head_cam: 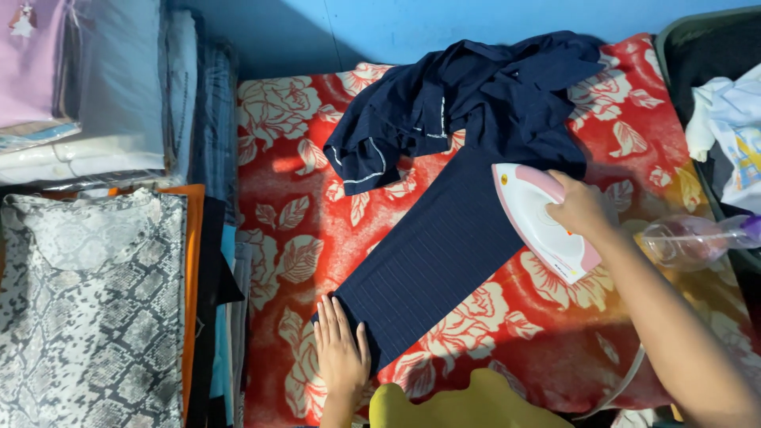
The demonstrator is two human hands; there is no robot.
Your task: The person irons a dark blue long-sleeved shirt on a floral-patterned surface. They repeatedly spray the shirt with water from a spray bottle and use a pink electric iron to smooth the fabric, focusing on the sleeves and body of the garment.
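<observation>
A dark navy pinstriped garment [444, 238] lies stretched diagonally across a red blanket with pale rose patterns [293, 206]. Its far part is bunched up with white piping showing [468, 95]. My left hand [341, 349] lies flat, fingers together, pressing the near end of the cloth. My right hand [579, 208] grips the handle of a white and pink electric iron [539, 226], which rests at the right edge of the stretched part. The iron's cord [622, 380] trails down under my right forearm.
A clear plastic spray bottle [690, 238] lies right of the iron. Stacks of folded clothes, a snake-print fabric [87, 309] on top, stand at the left. Pale clothes [729, 119] sit in a dark container at the right. A blue wall [396, 24] runs behind.
</observation>
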